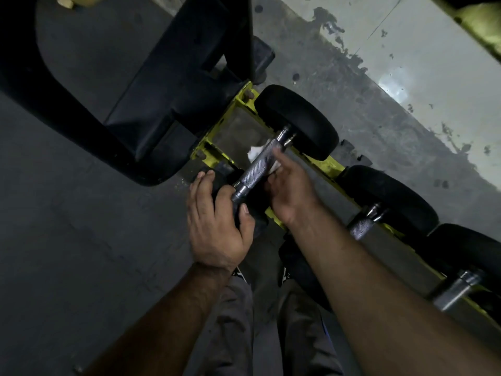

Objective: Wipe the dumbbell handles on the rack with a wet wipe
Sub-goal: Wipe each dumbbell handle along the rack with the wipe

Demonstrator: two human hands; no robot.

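A dumbbell with a knurled steel handle [259,164] and black round heads lies across the yellow rack [322,164]. My left hand [217,226] grips the near black head of this dumbbell, thumb over its top. My right hand [291,191] is under and beside the handle, fingers wrapped from the right side, holding a white wet wipe [256,152] that shows on both sides of the handle. The far head [296,122] rests on the rack's back rail.
Two more dumbbells [363,226] [455,290] lie on the rack to the right, partly behind my right forearm. A black bench or machine frame [151,99] stands at the left. A grey wall with peeling paint [406,63] runs behind the rack. My legs show below.
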